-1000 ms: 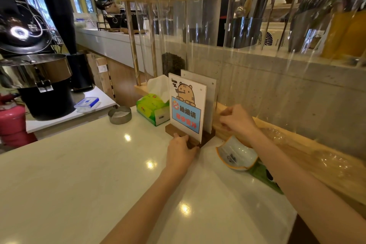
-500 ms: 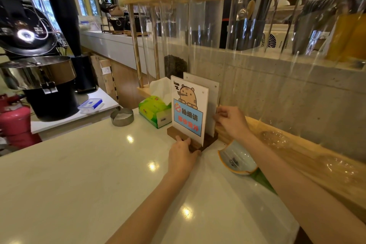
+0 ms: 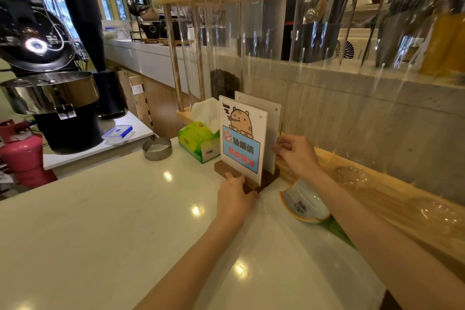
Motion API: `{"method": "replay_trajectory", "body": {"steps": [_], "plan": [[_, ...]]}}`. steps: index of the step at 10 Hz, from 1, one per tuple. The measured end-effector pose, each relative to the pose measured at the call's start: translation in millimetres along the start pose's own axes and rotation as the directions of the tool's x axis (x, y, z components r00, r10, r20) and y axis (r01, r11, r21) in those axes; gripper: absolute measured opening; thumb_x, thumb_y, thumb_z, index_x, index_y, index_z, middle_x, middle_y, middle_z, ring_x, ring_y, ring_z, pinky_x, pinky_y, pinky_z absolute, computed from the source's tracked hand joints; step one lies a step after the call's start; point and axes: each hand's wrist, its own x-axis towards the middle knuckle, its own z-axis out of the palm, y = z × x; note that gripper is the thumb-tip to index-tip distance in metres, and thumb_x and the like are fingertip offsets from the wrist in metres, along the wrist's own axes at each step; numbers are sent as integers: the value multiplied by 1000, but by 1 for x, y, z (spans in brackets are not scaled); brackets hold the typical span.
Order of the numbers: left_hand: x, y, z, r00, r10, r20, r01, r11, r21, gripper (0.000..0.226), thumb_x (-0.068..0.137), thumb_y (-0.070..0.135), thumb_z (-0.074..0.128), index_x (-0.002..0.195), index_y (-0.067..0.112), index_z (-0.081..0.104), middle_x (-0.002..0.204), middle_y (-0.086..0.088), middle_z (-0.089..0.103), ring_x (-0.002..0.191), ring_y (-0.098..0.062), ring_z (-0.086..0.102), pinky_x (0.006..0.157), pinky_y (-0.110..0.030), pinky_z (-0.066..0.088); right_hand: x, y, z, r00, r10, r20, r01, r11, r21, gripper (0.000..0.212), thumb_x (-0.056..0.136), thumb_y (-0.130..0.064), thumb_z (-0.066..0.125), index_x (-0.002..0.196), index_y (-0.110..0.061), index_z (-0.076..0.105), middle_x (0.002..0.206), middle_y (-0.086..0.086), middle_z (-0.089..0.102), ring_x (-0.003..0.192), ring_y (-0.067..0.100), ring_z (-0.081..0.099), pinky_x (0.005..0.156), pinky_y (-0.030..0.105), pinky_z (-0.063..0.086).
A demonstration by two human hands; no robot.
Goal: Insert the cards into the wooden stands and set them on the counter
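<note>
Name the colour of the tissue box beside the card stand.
Green tissue box, in the head view.

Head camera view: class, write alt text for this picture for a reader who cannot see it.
Two bare hands steady two upright cards in wooden stands on a white counter: the left hand holds the front stand of the cartoon tiger card, and the right hand touches the plain card behind. A green tissue box and a metal ashtray sit to the left.

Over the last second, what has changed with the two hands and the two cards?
The right hand rose from the wooden ledge to the back card and now touches its edge. The left hand stays on the wooden stand; the tiger card stays upright in it.
</note>
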Motion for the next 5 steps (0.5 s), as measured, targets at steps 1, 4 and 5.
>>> {"method": "replay_trajectory", "body": {"steps": [1,4,5], "plan": [[-3,3,-4,1000,-16,18,16,999,-30,41,80,18,62,121,13,55,126,-9,50,115,-22,50,99,-33,45,2,1,-1,999,31,27,-31,999,-19,33,83,-4,58,116,-2,57,118,18,64,111,29,59,95,43,49],[-9,14,-68,991,80,106,-77,997,-31,54,82,22,59,131,12,39,135,-7,50,120,-19,49,90,-25,41,-16,-41,-6,966,-101,-236,140,978,152,54,85,-6,57,133,-14,34,135,8,48,122,21,46,96,31,42],[-17,17,-99,991,135,-6,-135,986,-96,56,83,24,58,133,14,37,137,-8,50,113,-13,50,85,-22,37,-30,-63,-2,877,-335,-344,361,932,14,40,84,-7,57,122,-11,45,119,9,56,105,14,52,82,16,44]]}}
